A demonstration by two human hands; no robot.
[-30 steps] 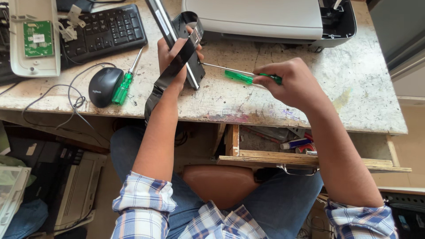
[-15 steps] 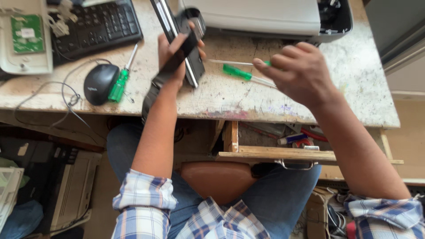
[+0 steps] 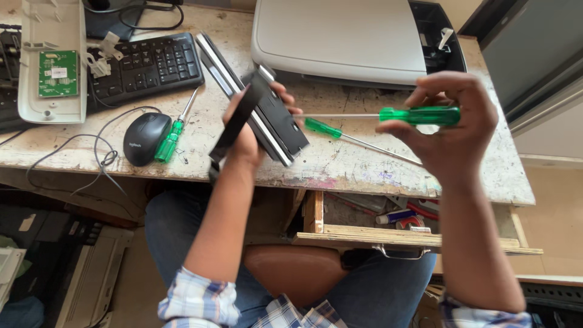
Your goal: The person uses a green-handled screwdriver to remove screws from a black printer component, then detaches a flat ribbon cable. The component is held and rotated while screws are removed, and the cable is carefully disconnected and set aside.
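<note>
My left hand [image 3: 252, 136] grips a long black flat part [image 3: 240, 118] with a strap-like piece, tilted upright over the worn table [image 3: 340, 170]. My right hand [image 3: 452, 130] holds a green-handled screwdriver [image 3: 419, 115] level in the air, its metal shaft pointing left toward the black part. A second green-handled screwdriver [image 3: 325, 129] lies on the table below it. A long black and silver panel [image 3: 267, 118] rests on the table behind my left hand.
A white printer [image 3: 346, 39] stands at the back. A black keyboard [image 3: 146, 64], a black mouse [image 3: 146, 138] and a third green screwdriver [image 3: 170, 136] lie at the left, beside a white cover holding a green circuit board [image 3: 57, 73]. An open wooden drawer [image 3: 388, 234] sits under the table.
My right hand picked a green screwdriver up off the table and raised it level. My left hand kept hold of the black part and turned it more upright.
</note>
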